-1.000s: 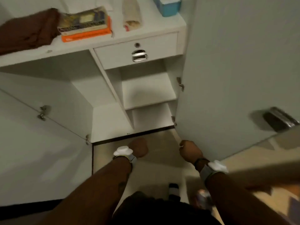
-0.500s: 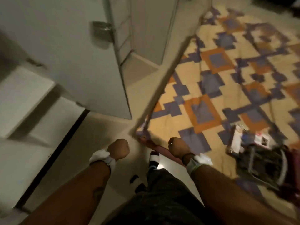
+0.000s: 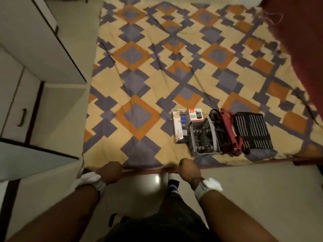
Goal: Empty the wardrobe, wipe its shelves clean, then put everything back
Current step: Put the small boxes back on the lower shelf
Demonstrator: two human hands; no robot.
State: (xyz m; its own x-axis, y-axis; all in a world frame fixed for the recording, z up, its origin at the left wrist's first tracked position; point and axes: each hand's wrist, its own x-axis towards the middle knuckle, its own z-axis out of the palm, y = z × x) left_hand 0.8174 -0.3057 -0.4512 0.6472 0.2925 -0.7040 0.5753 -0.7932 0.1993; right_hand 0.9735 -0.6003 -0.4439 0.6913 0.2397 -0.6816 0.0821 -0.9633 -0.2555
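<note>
— What room is this?
— A bedroom. There is a pale floor [image 3: 253, 198] and a big bed [image 3: 139, 67] with a sheet of yellow, orange and blue squares. A dark red cloth [image 3: 300, 41] lies over the bed's far right corner.

— Where is the wardrobe?
— The wardrobe [image 3: 15, 95] is white with dark edges. It stands off the bed's left side. One door [image 3: 40, 46] swings out toward the bed. A dark handle [image 3: 22, 117] sits on its lower front.

— Is anything on the bed?
— Yes, a row of things by the near edge, toward the right corner. From the left: a flat packet [image 3: 180, 127], a small red and white box [image 3: 195, 115], a wire basket [image 3: 203, 137], a red and black bag [image 3: 227, 131] and a black striped cloth [image 3: 251, 130]. They lie just beside each other, some touching.

— And the hands?
— The left hand [image 3: 109, 172] and the right hand [image 3: 187, 170] are both at the bed's near edge. Each is curled in a fist. I see nothing in them. The right hand is near the basket but apart from it.
</note>
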